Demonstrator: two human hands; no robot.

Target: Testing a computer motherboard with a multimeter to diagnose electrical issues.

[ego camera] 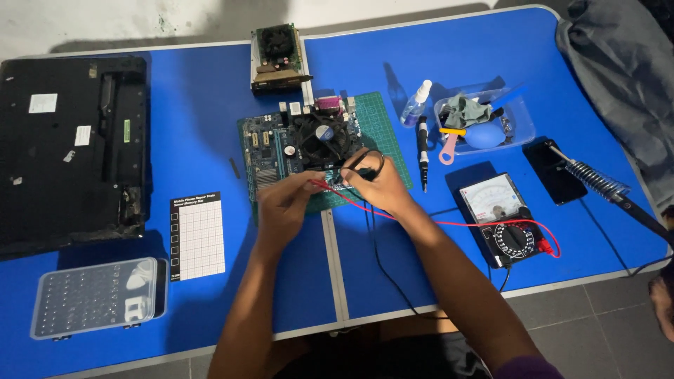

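A green motherboard (270,151) with a black round cooler fan (321,137) lies on a green cutting mat (382,130) at the table's middle. My left hand (286,203) pinches the red test probe (321,185), its tip on the board's near edge. My right hand (378,184) grips the black test probe (358,168) beside the fan. A red lead (456,224) and a black lead (382,267) run to the analog multimeter (502,217) at the right.
The blue table (196,119) holds an open black laptop base (67,151) at left, a screw mat (198,235), a clear bit case (95,298), a graphics card (279,60), a spray bottle (415,103), a screwdriver (423,151), a tool tray (516,123), a phone (554,172) and a soldering iron (597,184).
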